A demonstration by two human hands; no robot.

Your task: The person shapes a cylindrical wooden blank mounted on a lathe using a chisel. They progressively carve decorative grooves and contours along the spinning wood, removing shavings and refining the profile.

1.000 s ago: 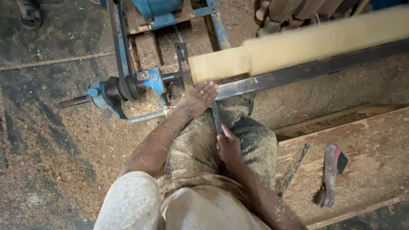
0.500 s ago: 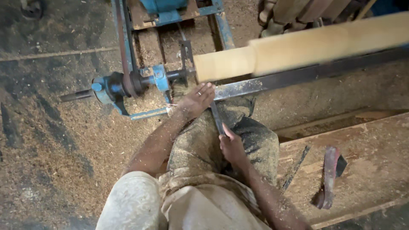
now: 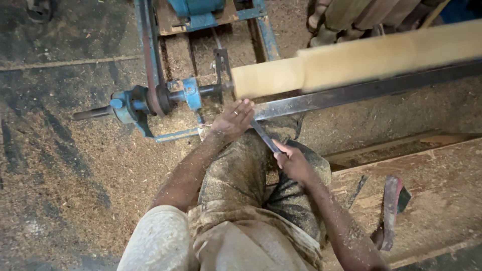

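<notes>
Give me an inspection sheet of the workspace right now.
Surface: floor covered in sawdust.
Job's things: pale wooden spindle on blue lathe, blurred; chisel laid across metal rail.
Clutter: red-handled tool on plank.
Hands: left hand presses chisel near rail; right hand grips its handle end.
Cables: drive belt on pulley.
Surroundings: turned wooden pieces stacked behind.

You are looking down on a dirt floor (image 3: 65,175) thickly covered in sawdust, darker and barer towards the upper left. A rough wooden plank platform (image 3: 442,185), dusted with shavings, lies to your lower right. Blue-painted metal framing (image 3: 263,30) stands over wooden slats (image 3: 175,55) at the top. The light is soft and even, with no hard shadows.
</notes>
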